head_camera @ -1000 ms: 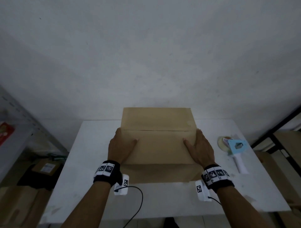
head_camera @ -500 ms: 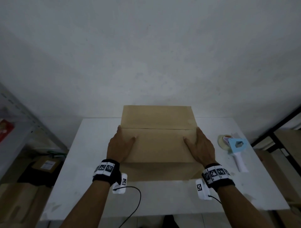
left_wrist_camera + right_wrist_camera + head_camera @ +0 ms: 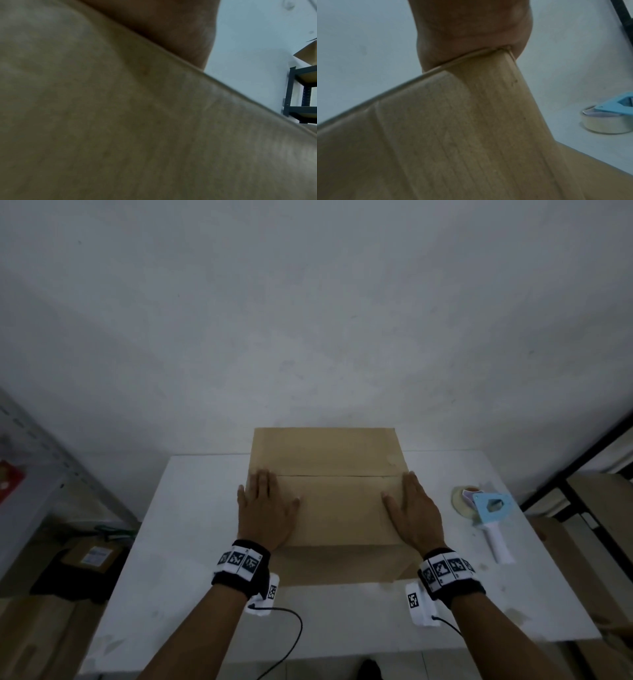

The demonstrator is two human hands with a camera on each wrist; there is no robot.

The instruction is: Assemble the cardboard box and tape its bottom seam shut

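The cardboard box (image 3: 329, 501) stands in the middle of the white desk (image 3: 191, 611) with its bottom turned up, the two long flaps folded in so their edges meet along a seam (image 3: 329, 475) that runs from left to right. No tape is visible on it. The left hand (image 3: 265, 510) lies flat on the near flap at the left end, fingers straight and spread, gripping nothing. The right hand (image 3: 412, 508) mirrors it at the right end, likewise flat and pressing, its palm sitting on the box's corner in the right wrist view.

Judging by its plain corrugated walls, the box is light and fairly stiff along the panels but springy at the folds, so the flaps will likely lift once pressure comes off. Being empty, it could slide on the smooth desk if pushed sideways. The sound hold is one flat palm close to the seam, pressing downward, while the other hand takes the white handle of the blue tape dispenser (image 3: 489, 515), which lies just to the right of the box on the desk.
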